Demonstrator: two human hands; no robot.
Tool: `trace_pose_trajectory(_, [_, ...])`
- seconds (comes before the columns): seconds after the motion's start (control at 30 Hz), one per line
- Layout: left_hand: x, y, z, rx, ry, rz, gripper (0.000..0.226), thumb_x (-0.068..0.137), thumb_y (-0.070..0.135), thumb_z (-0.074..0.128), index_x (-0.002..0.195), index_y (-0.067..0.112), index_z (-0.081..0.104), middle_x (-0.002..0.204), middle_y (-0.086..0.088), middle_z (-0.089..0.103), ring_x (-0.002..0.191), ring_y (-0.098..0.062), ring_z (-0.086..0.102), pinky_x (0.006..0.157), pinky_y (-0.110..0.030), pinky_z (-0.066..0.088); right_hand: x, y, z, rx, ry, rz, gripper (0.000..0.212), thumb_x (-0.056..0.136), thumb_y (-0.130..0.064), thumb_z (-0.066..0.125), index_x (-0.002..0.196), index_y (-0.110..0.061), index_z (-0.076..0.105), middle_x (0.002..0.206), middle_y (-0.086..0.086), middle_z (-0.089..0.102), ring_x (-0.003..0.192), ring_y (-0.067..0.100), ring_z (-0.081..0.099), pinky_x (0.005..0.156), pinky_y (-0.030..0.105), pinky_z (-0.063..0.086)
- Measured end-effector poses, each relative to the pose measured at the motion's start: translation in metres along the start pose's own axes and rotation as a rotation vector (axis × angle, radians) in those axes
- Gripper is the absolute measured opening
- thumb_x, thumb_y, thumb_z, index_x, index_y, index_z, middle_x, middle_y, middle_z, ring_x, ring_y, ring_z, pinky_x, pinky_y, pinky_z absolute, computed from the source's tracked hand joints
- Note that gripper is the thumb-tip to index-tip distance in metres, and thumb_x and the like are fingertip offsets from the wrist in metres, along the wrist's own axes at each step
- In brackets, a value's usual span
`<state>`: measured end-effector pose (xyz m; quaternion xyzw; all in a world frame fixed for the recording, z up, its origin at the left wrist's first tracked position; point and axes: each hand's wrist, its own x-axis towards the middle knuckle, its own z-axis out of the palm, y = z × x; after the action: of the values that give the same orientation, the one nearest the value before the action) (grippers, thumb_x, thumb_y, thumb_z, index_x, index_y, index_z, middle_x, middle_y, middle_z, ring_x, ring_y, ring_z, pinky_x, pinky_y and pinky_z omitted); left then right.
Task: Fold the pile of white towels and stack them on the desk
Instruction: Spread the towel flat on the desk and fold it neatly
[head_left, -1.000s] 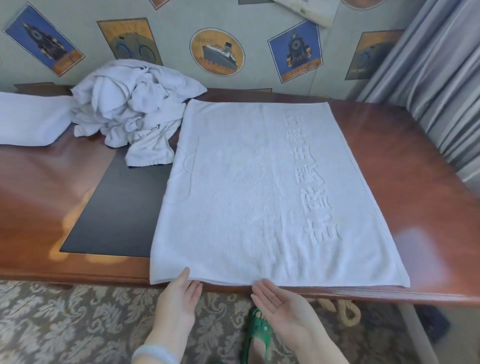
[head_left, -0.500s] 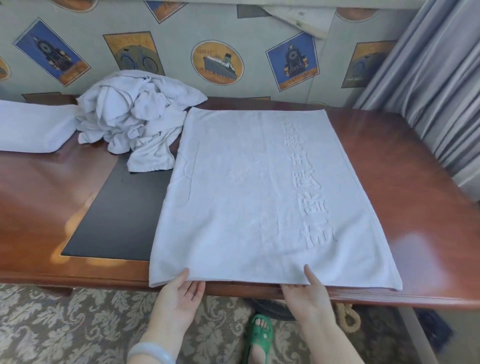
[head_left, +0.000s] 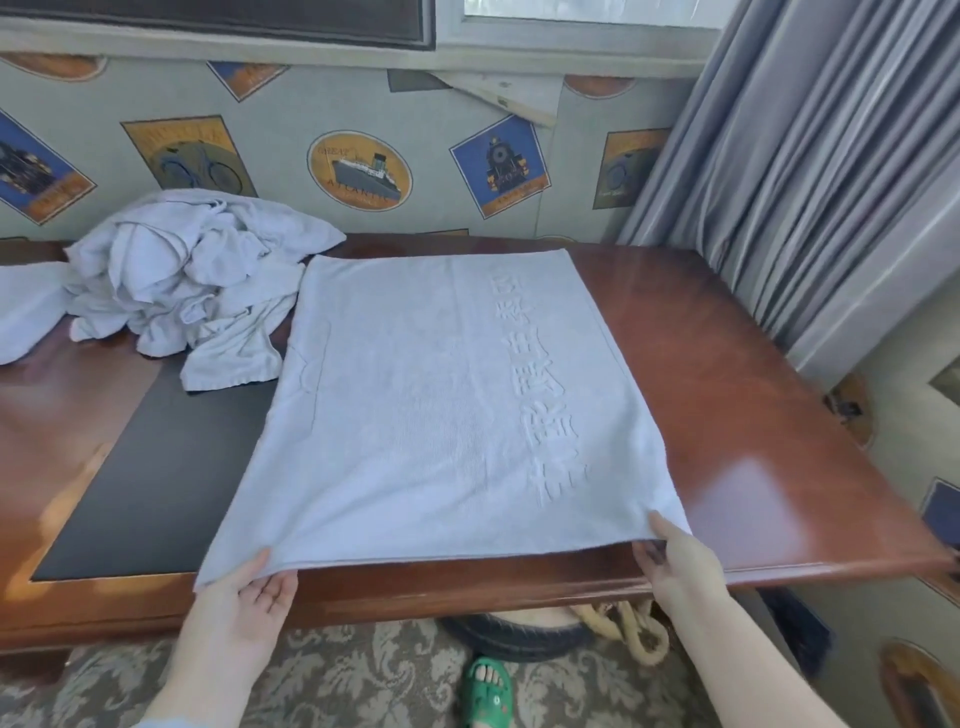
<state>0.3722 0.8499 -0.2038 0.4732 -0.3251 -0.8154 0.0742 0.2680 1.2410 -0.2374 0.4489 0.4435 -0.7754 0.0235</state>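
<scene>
A white towel (head_left: 431, 405) with raised lettering lies spread flat on the brown desk (head_left: 727, 405), its near edge at the desk's front. My left hand (head_left: 249, 587) pinches the near left corner, thumb on top. My right hand (head_left: 675, 561) pinches the near right corner, lifted slightly off the desk. A crumpled pile of white towels (head_left: 192, 291) sits at the back left. A folded white towel (head_left: 26, 312) lies at the far left edge of the view.
A black desk mat (head_left: 156, 467) lies under the towel's left side. A wall with poster prints runs behind the desk, grey curtains (head_left: 805, 182) hang at the right. Below the desk are patterned carpet, a rope-wrapped stool (head_left: 623, 629) and my green sandal (head_left: 485, 691).
My hands have spread apart along the near edge to the two corners and taken hold of them. The right corner is raised slightly. The camera has tilted upward.
</scene>
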Motion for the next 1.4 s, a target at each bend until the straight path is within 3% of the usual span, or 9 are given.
trace_pose_trajectory(0.17, [-0.035, 0.008, -0.015, 0.113, 0.026, 0.047, 0.022, 0.098, 0.002, 0.048, 0.118, 0.009, 0.050, 0.089, -0.011, 0.055, 0.078, -0.022, 0.052, 0.093, -0.035, 0.041, -0.028, -0.034, -0.031, -0.248, 0.090, -0.108, 0.020, 0.093, -0.005, 0.062, 0.111, 0.000, 0.054, 0.078, 0.011, 0.055, 0.068, 0.022, 0.054, 0.048, 0.027, 0.054])
trace_pose_trajectory(0.23, [-0.042, 0.014, -0.013, 0.116, 0.015, 0.070, 0.016, 0.098, 0.002, 0.047, 0.113, 0.005, 0.051, 0.083, -0.013, 0.059, 0.077, -0.024, 0.052, 0.092, -0.035, 0.044, -0.039, -0.046, -0.031, -0.305, 0.059, -0.179, 0.016, 0.094, -0.003, 0.059, 0.108, 0.001, 0.054, 0.072, 0.013, 0.052, 0.062, 0.023, 0.052, 0.043, 0.025, 0.052])
trace_pose_trajectory(0.3, [-0.039, 0.023, -0.001, 0.101, -0.025, 0.113, 0.009, 0.099, 0.004, 0.047, 0.101, 0.000, 0.055, 0.068, -0.014, 0.068, 0.079, -0.026, 0.056, 0.070, -0.028, 0.059, -0.042, -0.057, -0.018, -0.330, 0.005, -0.213, 0.018, 0.095, -0.001, 0.057, 0.111, 0.000, 0.052, 0.079, 0.017, 0.057, 0.062, 0.025, 0.058, 0.040, 0.025, 0.054])
trace_pose_trajectory(0.37, [-0.028, 0.038, 0.017, 0.053, -0.045, 0.136, 0.014, 0.100, 0.005, 0.048, 0.090, 0.000, 0.055, 0.058, -0.009, 0.069, 0.077, -0.027, 0.063, 0.053, -0.025, 0.059, -0.040, -0.068, 0.006, -0.284, -0.039, -0.192, 0.020, 0.095, 0.002, 0.054, 0.115, -0.001, 0.049, 0.081, 0.021, 0.064, 0.059, 0.027, 0.064, 0.041, 0.029, 0.055])
trace_pose_trajectory(0.53, [0.015, 0.079, 0.064, -0.017, -0.106, 0.180, 0.015, 0.100, 0.001, 0.050, 0.086, -0.001, 0.055, 0.056, -0.013, 0.068, 0.051, -0.019, 0.070, 0.051, -0.027, 0.059, -0.012, -0.104, 0.067, -0.150, -0.110, -0.157, 0.006, 0.094, 0.008, 0.050, 0.095, 0.002, 0.052, 0.046, 0.015, 0.062, 0.042, 0.022, 0.065, 0.038, 0.028, 0.053])
trace_pose_trajectory(0.8, [0.098, 0.113, 0.148, -0.013, -0.108, 0.180, 0.008, 0.099, -0.004, 0.045, 0.102, -0.003, 0.052, 0.063, -0.022, 0.068, 0.051, -0.024, 0.070, 0.049, -0.029, 0.059, 0.037, -0.145, 0.170, -0.166, -0.200, -0.093, 0.010, 0.096, 0.014, 0.040, 0.093, 0.009, 0.049, 0.058, 0.031, 0.063, 0.048, 0.036, 0.067, 0.045, 0.045, 0.058])
trace_pose_trajectory(0.97, [0.145, 0.117, 0.196, 0.019, -0.055, 0.136, 0.013, 0.098, -0.008, 0.039, 0.101, -0.008, 0.052, 0.061, -0.024, 0.067, 0.049, -0.025, 0.069, 0.049, -0.030, 0.059, 0.081, -0.146, 0.231, -0.231, -0.213, -0.040, 0.031, 0.095, 0.016, 0.038, 0.125, 0.010, 0.040, 0.096, 0.041, 0.060, 0.064, 0.044, 0.069, 0.049, 0.048, 0.059])
trace_pose_trajectory(1.23, [0.190, 0.149, 0.251, -0.149, 0.058, 0.190, 0.014, 0.093, -0.009, 0.038, 0.087, -0.006, 0.051, 0.054, -0.019, 0.066, 0.048, -0.026, 0.069, 0.045, -0.030, 0.057, 0.121, -0.178, 0.307, -0.198, -0.209, -0.044, 0.014, 0.096, 0.014, 0.033, 0.097, 0.005, 0.043, 0.081, 0.041, 0.059, 0.050, 0.040, 0.067, 0.047, 0.050, 0.057])
trace_pose_trajectory(1.4, [0.244, 0.169, 0.306, -0.062, 0.088, 0.209, 0.015, 0.092, -0.011, 0.037, 0.096, -0.011, 0.051, 0.068, -0.028, 0.065, 0.047, -0.027, 0.068, 0.043, -0.031, 0.057, 0.166, -0.198, 0.372, -0.185, -0.126, -0.076, 0.034, 0.093, 0.017, 0.033, 0.125, 0.003, 0.036, 0.085, 0.046, 0.055, 0.047, 0.043, 0.065, 0.042, 0.049, 0.056])
